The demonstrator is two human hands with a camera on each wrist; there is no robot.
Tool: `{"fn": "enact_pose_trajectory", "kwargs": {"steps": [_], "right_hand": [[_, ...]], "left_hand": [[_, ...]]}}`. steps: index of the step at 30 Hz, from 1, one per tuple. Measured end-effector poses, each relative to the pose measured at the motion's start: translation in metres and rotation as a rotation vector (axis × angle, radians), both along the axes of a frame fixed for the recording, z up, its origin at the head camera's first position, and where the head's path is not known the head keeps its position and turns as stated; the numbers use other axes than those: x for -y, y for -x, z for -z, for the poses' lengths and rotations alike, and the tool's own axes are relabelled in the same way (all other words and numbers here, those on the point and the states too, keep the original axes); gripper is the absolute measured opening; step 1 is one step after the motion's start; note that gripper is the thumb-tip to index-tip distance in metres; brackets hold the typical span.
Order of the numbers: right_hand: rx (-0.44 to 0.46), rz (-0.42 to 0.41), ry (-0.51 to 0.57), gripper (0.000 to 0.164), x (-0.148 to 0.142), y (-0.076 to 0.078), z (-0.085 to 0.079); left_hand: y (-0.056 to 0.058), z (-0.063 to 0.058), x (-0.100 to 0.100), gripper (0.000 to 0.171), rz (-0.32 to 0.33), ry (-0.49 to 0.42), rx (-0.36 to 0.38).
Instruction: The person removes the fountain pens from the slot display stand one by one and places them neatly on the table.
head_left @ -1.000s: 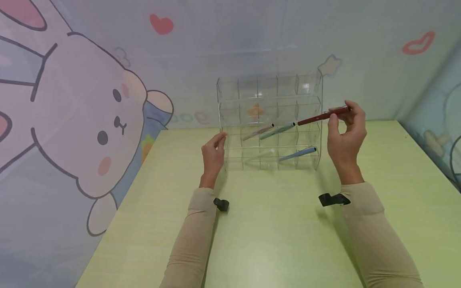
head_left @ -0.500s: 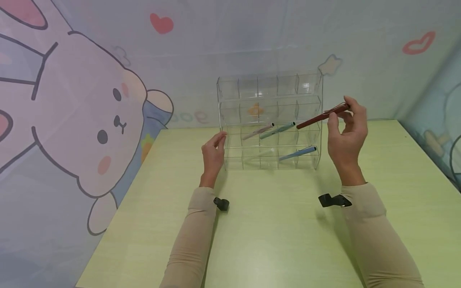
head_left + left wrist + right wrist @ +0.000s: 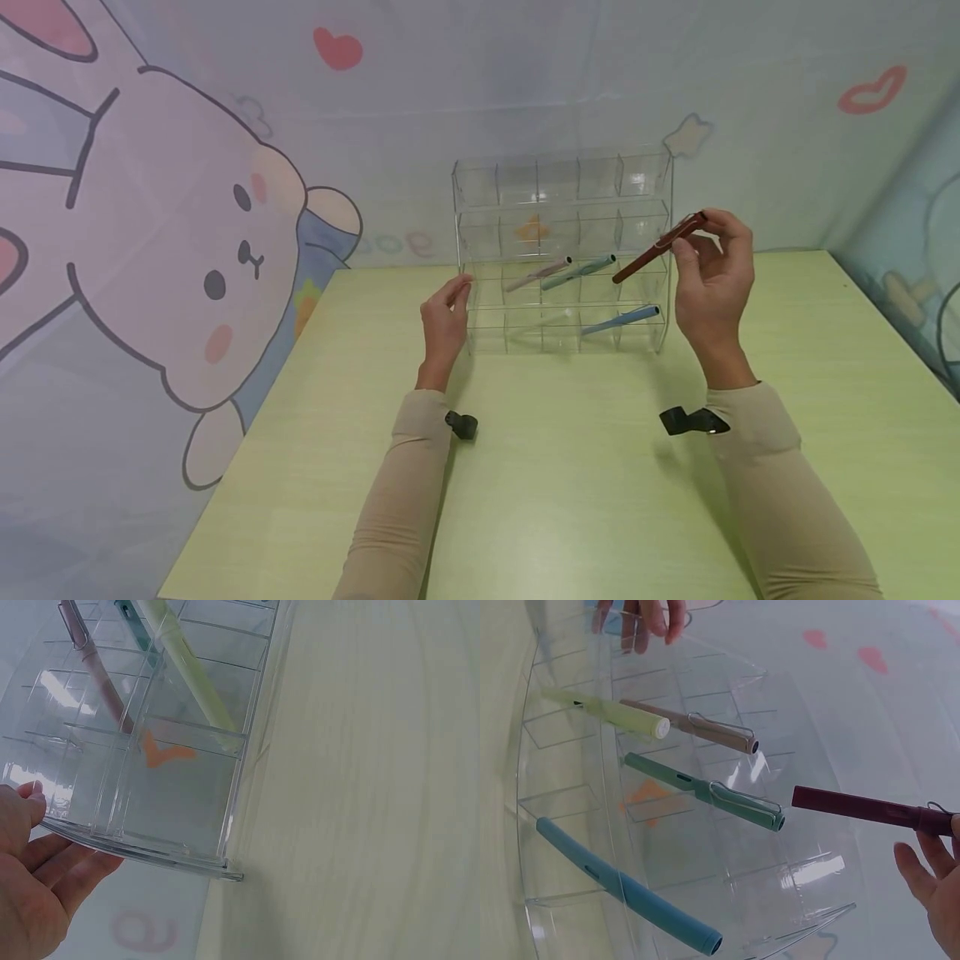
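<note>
A clear acrylic rack with tiered compartments stands on the table. My left hand holds its left side panel, thumb on one face and fingers curled on the other in the left wrist view. Between thumb and fingers, my right hand pinches a dark red pen with a wire clip. The pen slants down to the left, its lower end overlapping the second tier from the bottom. That tier bears a pink pen and a green pen. A blue pen and a yellow pen lean in the bottom tier.
The rack stands near the back of a pale yellow-green table. Behind it hangs a light cloth backdrop with a rabbit, hearts and stars. A black wrist camera sits on the left cuff, another camera on the right.
My right hand has moved slightly left, and the red pen has tilted more steeply, its lower end dropping toward the second tier from the bottom. The left hand has stayed in place.
</note>
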State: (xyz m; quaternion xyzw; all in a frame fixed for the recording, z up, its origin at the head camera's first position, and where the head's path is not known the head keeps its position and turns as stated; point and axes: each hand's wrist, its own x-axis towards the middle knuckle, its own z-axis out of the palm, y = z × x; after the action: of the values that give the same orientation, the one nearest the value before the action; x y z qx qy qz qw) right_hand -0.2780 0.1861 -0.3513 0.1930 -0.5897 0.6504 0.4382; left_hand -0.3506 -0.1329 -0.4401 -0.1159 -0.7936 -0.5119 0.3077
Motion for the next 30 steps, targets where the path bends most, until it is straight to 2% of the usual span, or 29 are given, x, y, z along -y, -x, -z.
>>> {"fn": "enact_pose_trajectory", "kwargs": {"steps": [4,12,21,30], "right_hand": [[0.005,-0.091,0.041,0.036,0.002,-0.001,-0.001],[0.056,-0.181,0.048,0.038,0.004,-0.003,0.000],[0.205,-0.265,0.010,0.041,0.006,-0.008,-0.002],[0.430,-0.360,-0.098,0.042,0.014,-0.012,-0.001]], "left_hand": [[0.001,0.001,0.000,0.020,-0.002,0.007,-0.003],[0.003,0.003,0.002,0.020,-0.004,0.010,-0.014],[0.002,0.002,0.001,0.019,-0.004,0.002,-0.015],[0.003,0.003,0.001,0.019,-0.007,0.002,-0.024]]}}
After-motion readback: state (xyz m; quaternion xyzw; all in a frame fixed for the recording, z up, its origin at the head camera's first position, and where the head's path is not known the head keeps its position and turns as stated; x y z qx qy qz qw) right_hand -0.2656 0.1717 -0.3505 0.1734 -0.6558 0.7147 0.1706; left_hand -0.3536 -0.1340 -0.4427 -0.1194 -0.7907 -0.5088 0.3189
